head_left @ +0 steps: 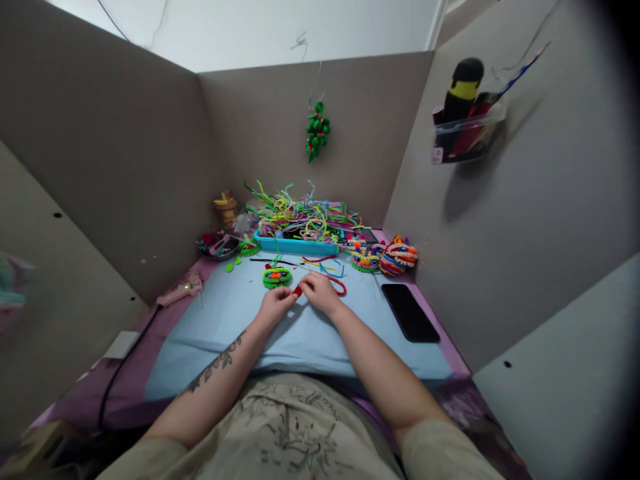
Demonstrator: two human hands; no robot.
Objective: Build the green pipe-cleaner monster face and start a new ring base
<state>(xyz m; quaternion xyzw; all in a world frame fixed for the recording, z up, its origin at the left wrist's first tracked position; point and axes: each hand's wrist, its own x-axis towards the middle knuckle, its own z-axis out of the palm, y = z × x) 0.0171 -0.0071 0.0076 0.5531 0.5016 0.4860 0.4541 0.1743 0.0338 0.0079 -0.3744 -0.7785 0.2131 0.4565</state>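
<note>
Gray walls (260, 120) stand round the desk (215, 320). Left hand (277, 303) and right hand (320, 291) pinch a red fuzzy piece (298, 291), just right of the green fuzzy face (277, 277); a loose grip might drop it.

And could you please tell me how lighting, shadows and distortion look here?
Head view: light is soft and diffuse; the clear bin casts a blurred shadow on the grey partition; wide-angle stretch shows toward the borders; the far-right edge falls into black.
</note>
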